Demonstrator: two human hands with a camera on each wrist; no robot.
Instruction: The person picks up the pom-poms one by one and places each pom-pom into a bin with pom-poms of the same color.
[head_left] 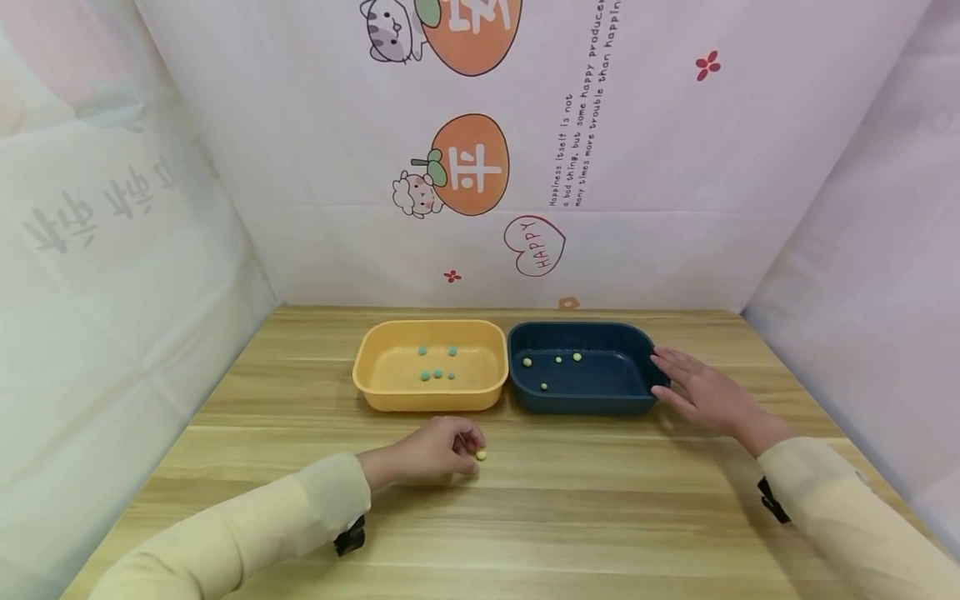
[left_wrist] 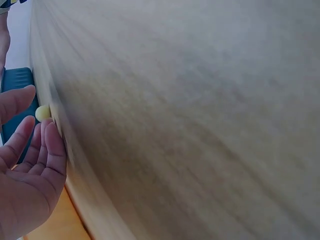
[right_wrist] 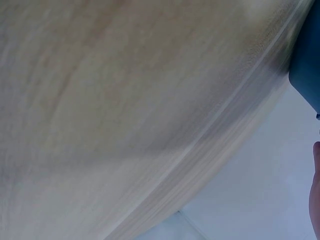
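In the head view my left hand (head_left: 435, 450) is low over the table with thumb and fingers parted. A small yellow ball (head_left: 482, 455) lies at the gap between its fingertips; the left wrist view shows the ball (left_wrist: 42, 113) beside the fingertips, not pinched. My right hand (head_left: 708, 392) rests against the right end of a dark blue basin (head_left: 581, 404), fingers extended at its rim. Several small yellow balls (head_left: 577, 357) are in that basin. To its left stands a yellow basin (head_left: 431, 402) holding several small teal balls (head_left: 438, 373).
The two basins stand side by side toward the back of the wood-grain table (head_left: 570, 517). White printed sheets hang behind as a back wall (head_left: 637, 258) and on both sides. In the right wrist view, mostly tabletop shows, with a basin edge (right_wrist: 306, 75).
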